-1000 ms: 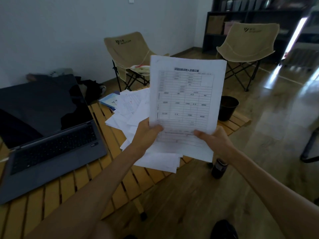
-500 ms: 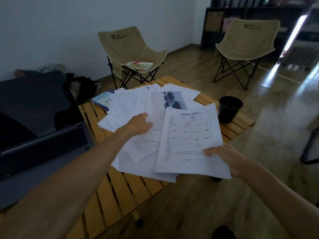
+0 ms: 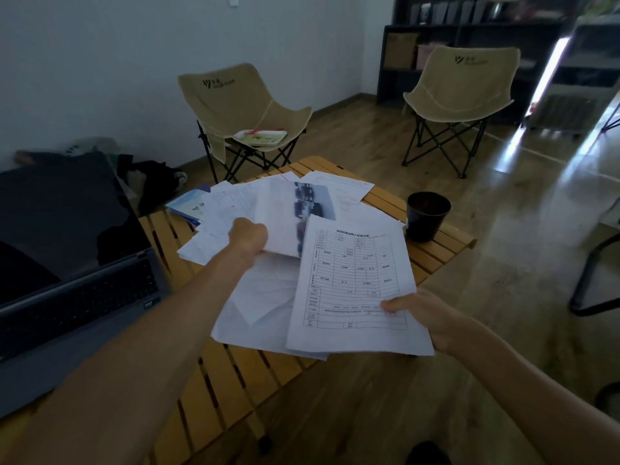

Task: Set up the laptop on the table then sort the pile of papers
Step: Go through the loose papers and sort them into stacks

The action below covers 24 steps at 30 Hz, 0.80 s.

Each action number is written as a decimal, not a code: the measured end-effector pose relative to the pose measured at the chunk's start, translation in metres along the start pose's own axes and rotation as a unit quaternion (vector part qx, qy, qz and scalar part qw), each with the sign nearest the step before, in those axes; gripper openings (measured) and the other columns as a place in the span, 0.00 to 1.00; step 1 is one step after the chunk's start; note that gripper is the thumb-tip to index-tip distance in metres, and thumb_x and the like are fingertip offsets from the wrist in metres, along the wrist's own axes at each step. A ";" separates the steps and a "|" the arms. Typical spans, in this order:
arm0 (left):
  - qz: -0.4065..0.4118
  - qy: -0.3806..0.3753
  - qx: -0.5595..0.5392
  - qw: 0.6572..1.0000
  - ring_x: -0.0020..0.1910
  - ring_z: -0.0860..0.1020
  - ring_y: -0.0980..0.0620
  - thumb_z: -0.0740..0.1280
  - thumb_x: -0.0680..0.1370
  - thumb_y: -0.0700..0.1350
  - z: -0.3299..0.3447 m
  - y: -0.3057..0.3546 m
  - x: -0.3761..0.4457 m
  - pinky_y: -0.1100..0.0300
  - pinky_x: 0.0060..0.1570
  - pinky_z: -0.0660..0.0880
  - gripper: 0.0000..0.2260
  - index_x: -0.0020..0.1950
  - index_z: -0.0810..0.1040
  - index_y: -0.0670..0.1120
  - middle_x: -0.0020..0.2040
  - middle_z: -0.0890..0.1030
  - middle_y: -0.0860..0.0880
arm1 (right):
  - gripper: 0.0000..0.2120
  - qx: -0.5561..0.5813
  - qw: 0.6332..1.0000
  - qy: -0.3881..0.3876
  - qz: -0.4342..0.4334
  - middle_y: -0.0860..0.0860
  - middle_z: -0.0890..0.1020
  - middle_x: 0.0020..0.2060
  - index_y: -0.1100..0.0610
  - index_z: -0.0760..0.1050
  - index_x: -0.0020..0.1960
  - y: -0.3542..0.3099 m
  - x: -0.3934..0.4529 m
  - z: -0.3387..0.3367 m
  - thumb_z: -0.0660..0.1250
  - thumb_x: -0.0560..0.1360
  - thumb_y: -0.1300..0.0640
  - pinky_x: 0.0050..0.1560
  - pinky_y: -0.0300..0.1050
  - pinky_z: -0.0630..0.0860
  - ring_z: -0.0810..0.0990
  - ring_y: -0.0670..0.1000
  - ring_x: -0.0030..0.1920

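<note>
An open grey laptop (image 3: 67, 270) with a dark screen stands on the left of the wooden slatted table (image 3: 436, 256). A loose pile of white papers (image 3: 261, 297) spreads over the table's middle. My right hand (image 3: 416, 317) pinches the lower right edge of a printed form sheet (image 3: 352, 283), held low over the pile. My left hand (image 3: 248, 238) grips a sheet with car photos (image 3: 302, 213), lifting its near edge off the pile.
A black cup (image 3: 427, 216) stands at the table's right edge. A blue booklet (image 3: 188, 206) lies behind the papers. Two beige folding chairs (image 3: 241, 119) (image 3: 463, 95) stand beyond the table, one with a booklet on its seat. Dark shelves (image 3: 469, 45) line the back wall.
The form sheet came down from upright in both hands to low over the pile, held by the right hand alone. My left hand let go, reached to the pile and took the car-photo sheet.
</note>
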<state>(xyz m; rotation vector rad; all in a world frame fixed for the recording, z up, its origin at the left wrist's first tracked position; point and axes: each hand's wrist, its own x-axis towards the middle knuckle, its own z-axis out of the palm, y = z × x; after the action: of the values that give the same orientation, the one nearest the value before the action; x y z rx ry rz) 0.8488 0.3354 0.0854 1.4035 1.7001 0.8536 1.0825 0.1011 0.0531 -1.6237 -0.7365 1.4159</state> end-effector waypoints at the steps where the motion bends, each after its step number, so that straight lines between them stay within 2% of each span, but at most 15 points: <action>1: 0.026 0.036 0.015 0.999 0.57 0.75 0.39 0.60 0.79 0.37 -0.015 0.006 -0.001 0.49 0.54 0.75 0.16 0.65 0.69 0.34 0.61 0.76 0.38 | 0.14 -0.006 1.000 -0.002 -0.001 0.55 0.86 0.53 0.55 0.79 0.60 0.000 -0.002 0.000 0.68 0.76 0.66 0.47 0.51 0.81 0.84 0.59 0.54; 4: 0.120 0.137 0.069 0.981 0.53 0.77 0.40 0.58 0.80 0.39 -0.075 0.026 -0.002 0.52 0.46 0.73 0.12 0.59 0.73 0.34 0.55 0.78 0.38 | 0.15 -0.001 1.000 0.001 0.002 0.55 0.85 0.54 0.55 0.78 0.62 0.001 -0.006 -0.001 0.68 0.76 0.65 0.49 0.51 0.80 0.83 0.59 0.55; 6: 0.139 0.172 0.006 0.975 0.50 0.76 0.45 0.58 0.79 0.38 -0.118 0.033 0.002 0.58 0.41 0.74 0.13 0.59 0.75 0.35 0.54 0.78 0.40 | 0.16 0.010 1.000 0.001 0.009 0.55 0.85 0.55 0.56 0.77 0.63 0.001 -0.009 -0.001 0.68 0.76 0.66 0.50 0.52 0.80 0.83 0.59 0.55; 7: 0.127 0.166 -0.052 0.977 0.52 0.75 0.47 0.59 0.79 0.38 -0.133 0.034 0.002 0.58 0.45 0.75 0.13 0.61 0.75 0.36 0.56 0.77 0.41 | 0.16 0.011 1.000 -0.001 0.014 0.56 0.84 0.55 0.56 0.77 0.63 0.000 -0.012 0.000 0.67 0.76 0.66 0.49 0.52 0.80 0.82 0.59 0.55; 9: 0.093 0.103 -0.171 0.975 0.56 0.74 0.46 0.59 0.81 0.38 -0.149 0.030 -0.011 0.50 0.56 0.76 0.13 0.65 0.72 0.38 0.58 0.74 0.43 | 0.16 0.012 1.000 0.000 0.021 0.56 0.83 0.55 0.56 0.76 0.63 -0.001 -0.015 0.001 0.66 0.77 0.67 0.47 0.50 0.80 0.82 0.58 0.54; 10: 0.079 0.063 -0.211 0.972 0.55 0.75 0.45 0.59 0.81 0.37 -0.146 0.023 -0.024 0.48 0.56 0.76 0.12 0.64 0.73 0.40 0.57 0.75 0.43 | 0.16 0.017 1.000 0.002 0.025 0.56 0.83 0.55 0.57 0.76 0.63 -0.001 -0.016 0.001 0.67 0.77 0.67 0.47 0.51 0.80 0.82 0.58 0.54; 13: 0.042 -0.021 -0.275 0.960 0.41 0.75 0.49 0.58 0.83 0.37 -0.108 -0.005 -0.077 0.58 0.35 0.77 0.07 0.51 0.75 0.44 0.43 0.76 0.48 | 0.18 0.037 0.999 0.008 0.033 0.58 0.84 0.55 0.57 0.75 0.65 -0.002 -0.017 0.002 0.68 0.76 0.66 0.51 0.57 0.81 0.82 0.60 0.55; 15: -0.006 -0.056 -0.271 0.961 0.40 0.75 0.50 0.59 0.83 0.38 -0.073 -0.029 -0.108 0.59 0.32 0.73 0.05 0.54 0.73 0.45 0.44 0.76 0.47 | 0.15 0.075 0.996 0.020 0.034 0.59 0.84 0.52 0.56 0.74 0.64 -0.003 -0.019 0.004 0.66 0.78 0.60 0.46 0.57 0.81 0.83 0.61 0.52; 17: -0.031 -0.094 -0.205 0.974 0.45 0.76 0.49 0.60 0.83 0.40 -0.039 -0.051 -0.129 0.58 0.35 0.73 0.07 0.59 0.73 0.43 0.50 0.78 0.44 | 0.12 0.115 0.992 0.033 0.032 0.57 0.85 0.46 0.53 0.75 0.61 -0.005 -0.018 0.008 0.62 0.82 0.49 0.40 0.52 0.80 0.84 0.58 0.46; 20: -0.002 -0.115 -0.016 0.993 0.47 0.76 0.50 0.60 0.81 0.41 -0.012 -0.066 -0.140 0.57 0.44 0.73 0.04 0.54 0.73 0.44 0.52 0.78 0.45 | 0.17 0.139 0.990 0.033 0.022 0.56 0.88 0.40 0.50 0.75 0.59 -0.008 -0.017 0.013 0.58 0.81 0.39 0.37 0.51 0.82 0.87 0.56 0.40; 22: 0.021 -0.144 0.084 0.986 0.48 0.76 0.50 0.62 0.80 0.43 -0.014 -0.063 -0.135 0.57 0.46 0.72 0.04 0.53 0.73 0.45 0.51 0.78 0.47 | 0.19 0.099 0.994 0.042 0.018 0.57 0.87 0.46 0.53 0.74 0.63 -0.009 -0.018 0.018 0.65 0.79 0.43 0.38 0.52 0.83 0.87 0.57 0.44; 24: 0.040 -0.226 0.180 0.956 0.47 0.79 0.50 0.63 0.79 0.43 -0.025 -0.053 -0.126 0.56 0.45 0.77 0.04 0.53 0.74 0.45 0.50 0.79 0.46 | 0.24 0.046 0.997 0.060 0.024 0.58 0.83 0.52 0.58 0.71 0.67 -0.006 -0.015 0.020 0.73 0.75 0.52 0.42 0.53 0.82 0.84 0.58 0.50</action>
<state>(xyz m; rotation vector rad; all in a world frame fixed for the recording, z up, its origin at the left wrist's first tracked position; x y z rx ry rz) 0.8152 0.2018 0.0695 1.7595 1.4898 0.2279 1.0608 0.0951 0.0655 -1.6483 -0.5599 1.3525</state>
